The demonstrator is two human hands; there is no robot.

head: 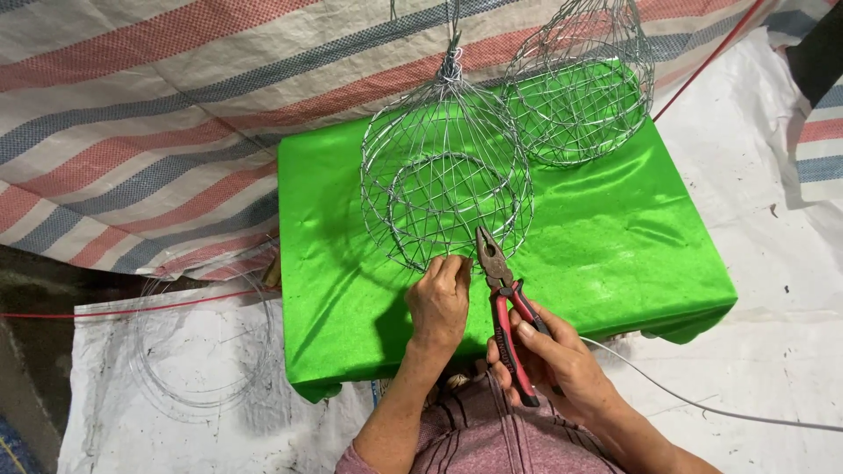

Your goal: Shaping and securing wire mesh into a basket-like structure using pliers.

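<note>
Pliers [505, 303] in right hand [553, 360]

A low bench [615, 263] draped in bright green cloth [342, 263] carries two rounded wire baskets, the near wire basket [443, 175] in front, the far wire basket [580, 96] behind, just beside each other

Bright, even light fell from above, raising soft sheen on the glossy green satin cloth [615, 228]. The domed silver wire cage [443, 175] cast thin shadows leftward. Focus held sharp throughout, with slight wide-angle bending at the edges.
</note>
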